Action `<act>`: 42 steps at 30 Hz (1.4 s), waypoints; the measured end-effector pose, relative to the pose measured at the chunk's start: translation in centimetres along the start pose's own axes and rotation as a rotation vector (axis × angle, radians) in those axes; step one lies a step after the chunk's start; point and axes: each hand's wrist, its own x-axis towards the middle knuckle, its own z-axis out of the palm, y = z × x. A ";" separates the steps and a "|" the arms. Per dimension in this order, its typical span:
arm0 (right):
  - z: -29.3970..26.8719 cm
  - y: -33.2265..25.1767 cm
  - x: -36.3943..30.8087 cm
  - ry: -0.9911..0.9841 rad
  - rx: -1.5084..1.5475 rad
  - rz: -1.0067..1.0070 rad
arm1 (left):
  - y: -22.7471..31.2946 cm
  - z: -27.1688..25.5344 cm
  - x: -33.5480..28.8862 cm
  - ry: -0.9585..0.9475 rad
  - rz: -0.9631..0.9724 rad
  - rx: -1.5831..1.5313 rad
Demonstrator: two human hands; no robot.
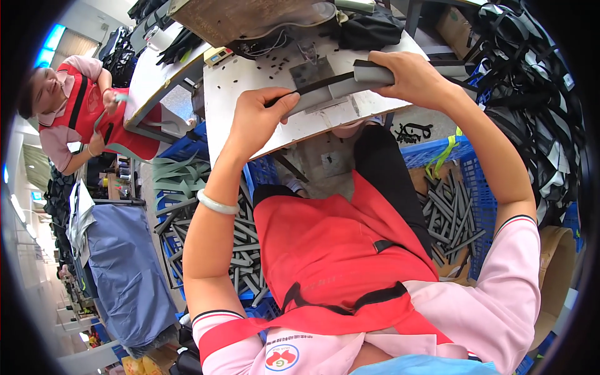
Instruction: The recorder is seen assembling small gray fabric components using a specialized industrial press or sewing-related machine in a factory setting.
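Above the white worktable (220, 103) I hold a long grey-and-black padded strap (320, 95) stretched between my hands. My left hand (265, 115) is closed, pinching the strap's left end between thumb and fingers. My right hand (412, 80) is closed round it farther right, where a grey tube-like sleeve (369, 75) wraps the strap. Beyond that hand the strap runs on to the right. A dark metal plate (305, 72) lies on the tabletop behind the strap, with small black scraps about it.
Short grey tube pieces fill a blue basket (482, 187) at my right and a pile (247, 265) at my left. Green strips (181, 176) lie beside that pile. A brown machine (228, 24) stands at the table's back. Another person (87, 115) works at far left.
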 end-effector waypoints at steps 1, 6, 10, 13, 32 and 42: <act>0.3 0.3 0.3 0.001 0.002 0.000 | 0.3 -0.1 0.2 -0.007 -0.061 0.002; 1.3 1.1 1.8 0.034 -0.017 -0.017 | 0.9 -0.4 1.1 0.007 -0.198 0.011; 1.6 1.4 2.3 0.046 -0.012 -0.017 | 0.0 -0.7 1.6 0.017 -0.174 0.018; 1.5 1.5 2.6 0.037 -0.017 -0.003 | -0.2 -0.7 1.9 0.016 -0.187 0.013; 1.1 1.6 0.7 0.207 0.041 0.030 | -3.6 -3.3 0.6 0.147 -0.112 -0.003; 9.0 -13.6 -2.7 -0.036 -0.039 -0.597 | 0.8 5.7 -1.9 -0.196 -0.131 -0.221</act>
